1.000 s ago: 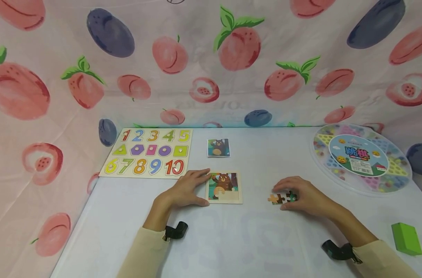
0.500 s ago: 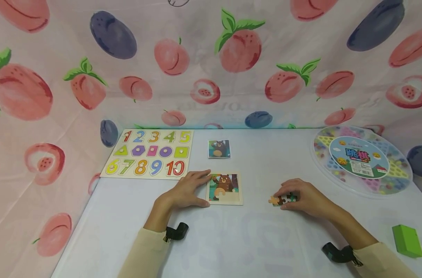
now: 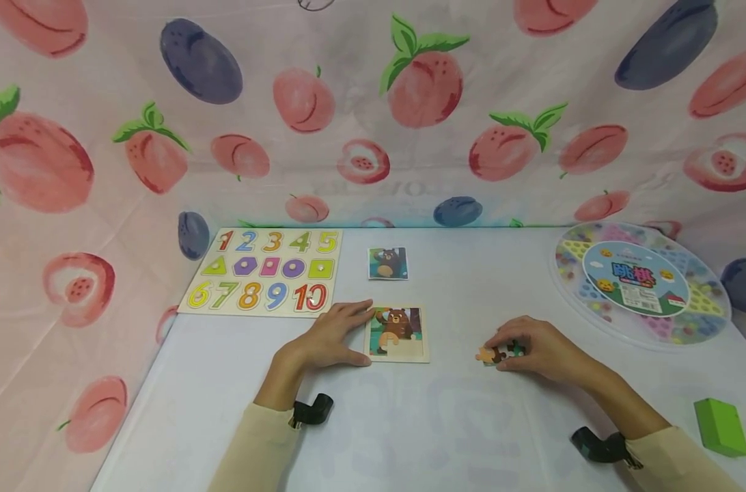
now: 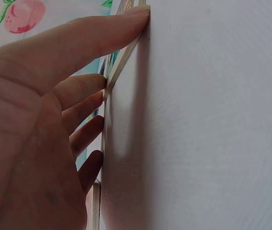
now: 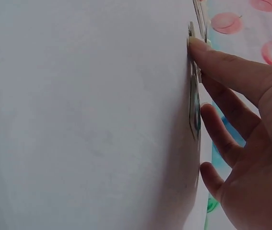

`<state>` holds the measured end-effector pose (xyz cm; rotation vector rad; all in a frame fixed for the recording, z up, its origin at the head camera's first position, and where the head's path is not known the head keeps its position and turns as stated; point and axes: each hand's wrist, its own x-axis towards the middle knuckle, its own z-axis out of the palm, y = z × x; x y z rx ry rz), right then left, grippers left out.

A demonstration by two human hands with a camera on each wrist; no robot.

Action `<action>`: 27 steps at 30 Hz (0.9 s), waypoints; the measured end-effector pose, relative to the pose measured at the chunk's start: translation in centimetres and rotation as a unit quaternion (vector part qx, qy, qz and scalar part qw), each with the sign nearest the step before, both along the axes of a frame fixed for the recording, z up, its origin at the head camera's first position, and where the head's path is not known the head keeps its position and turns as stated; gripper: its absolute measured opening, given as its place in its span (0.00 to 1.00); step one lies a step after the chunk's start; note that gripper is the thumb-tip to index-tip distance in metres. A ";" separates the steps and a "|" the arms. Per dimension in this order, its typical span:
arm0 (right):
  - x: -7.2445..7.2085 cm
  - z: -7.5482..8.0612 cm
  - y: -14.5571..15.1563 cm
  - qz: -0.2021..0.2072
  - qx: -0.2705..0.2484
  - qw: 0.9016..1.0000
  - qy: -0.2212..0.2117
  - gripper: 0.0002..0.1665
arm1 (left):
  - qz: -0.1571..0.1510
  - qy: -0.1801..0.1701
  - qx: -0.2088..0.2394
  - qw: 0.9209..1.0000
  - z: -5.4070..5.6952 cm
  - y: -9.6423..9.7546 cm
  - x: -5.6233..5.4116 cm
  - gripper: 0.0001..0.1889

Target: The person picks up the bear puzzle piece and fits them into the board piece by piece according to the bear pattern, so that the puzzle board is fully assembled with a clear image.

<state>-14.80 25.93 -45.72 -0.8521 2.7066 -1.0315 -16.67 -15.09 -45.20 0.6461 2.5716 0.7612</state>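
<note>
A small wooden tray puzzle (image 3: 426, 335) with a brown bear picture lies mid-table; bare wood shows at its lower right. My left hand (image 3: 326, 336) rests beside it, fingers extended, with the thumb at the lower left corner and a fingertip at the upper left edge. In the left wrist view the thumb (image 4: 131, 24) touches the tray's side. Farther right, my right hand (image 3: 542, 350) pinches at a small cluster of jigsaw pieces (image 3: 488, 355) between thumb and index finger, close over the table. The hand partly covers the pieces. The right wrist view shows the pieces (image 5: 195, 108) edge-on.
Behind the tray puzzle lies a small bear picture card (image 3: 388, 264). A number and shape board (image 3: 259, 314) is at back left. A round Chinese checkers set (image 3: 637, 280) sits at back right, a green block (image 3: 720, 427) at front right. A fruit-print cloth (image 3: 361, 89) hangs behind.
The whole head view has shifted slightly downward since a second ago. Both hands keep their places, and the right fingers have shifted only slightly over the jigsaw pieces.
</note>
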 end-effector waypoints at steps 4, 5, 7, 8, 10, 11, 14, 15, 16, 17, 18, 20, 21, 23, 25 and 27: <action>0.0 0.4 -0.1 0.000 -0.009 1.000 0.006 0.16 | 0.000 0.002 0.003 1.000 0.0 0.0 0.1 0.47; -0.1 0.5 -0.2 0.001 -0.012 1.000 0.008 0.15 | 0.001 0.002 0.003 1.000 0.0 0.0 0.1 0.47; -0.1 0.8 -0.4 0.001 -0.019 1.000 0.012 0.15 | 0.004 0.000 0.002 1.000 0.0 0.0 0.1 0.47; -0.1 0.9 -0.5 0.002 -0.026 1.000 0.010 0.14 | 0.005 0.000 0.002 1.000 0.0 -0.1 0.1 0.47; -0.1 0.9 -0.7 0.007 -0.041 0.999 0.010 0.14 | 0.004 -0.001 0.002 1.000 0.0 -0.1 0.2 0.47; -0.1 1.0 -0.8 0.008 -0.050 0.999 0.009 0.13 | 0.004 -0.002 0.003 1.000 0.0 -0.1 0.2 0.47; -0.1 1.0 -1.2 0.005 -0.068 0.998 0.011 0.14 | 0.003 -0.005 0.004 1.000 -0.1 -0.1 0.2 0.47; -0.1 1.0 -1.3 0.003 -0.071 0.997 0.015 0.14 | 0.003 -0.006 0.004 1.000 -0.1 -0.1 0.2 0.47; -0.1 0.9 -1.5 -0.001 -0.073 0.997 0.022 0.14 | 0.003 -0.007 0.004 1.000 -0.1 -0.1 0.2 0.47; -0.2 1.0 -1.6 -0.003 -0.077 0.997 0.026 0.14 | 0.004 -0.008 0.004 1.000 -0.1 0.0 0.2 0.47; -0.2 1.0 -1.8 -0.006 -0.077 0.997 0.029 0.15 | 0.004 -0.008 0.003 1.000 -0.1 0.0 0.2 0.47; -0.4 0.9 -2.3 -0.010 -0.080 0.996 0.033 0.14 | 0.005 -0.007 0.004 1.000 -0.1 0.1 0.2 0.47; -0.5 0.9 -2.5 -0.011 -0.082 0.996 0.030 0.14 | 0.005 -0.007 0.004 1.000 0.0 0.1 0.2 0.47; -0.7 0.9 -3.1 -0.014 -0.084 0.996 0.018 0.15 | 0.005 -0.007 0.002 1.000 0.0 0.1 0.2 0.47; -1.0 1.0 -3.8 -0.017 -0.086 0.996 0.005 0.14 | 0.004 -0.006 0.000 1.000 0.1 0.1 0.1 0.47; -1.3 1.0 -4.5 -0.016 -0.085 0.996 -0.010 0.15 | 0.003 -0.004 -0.001 1.000 0.2 0.1 0.1 0.47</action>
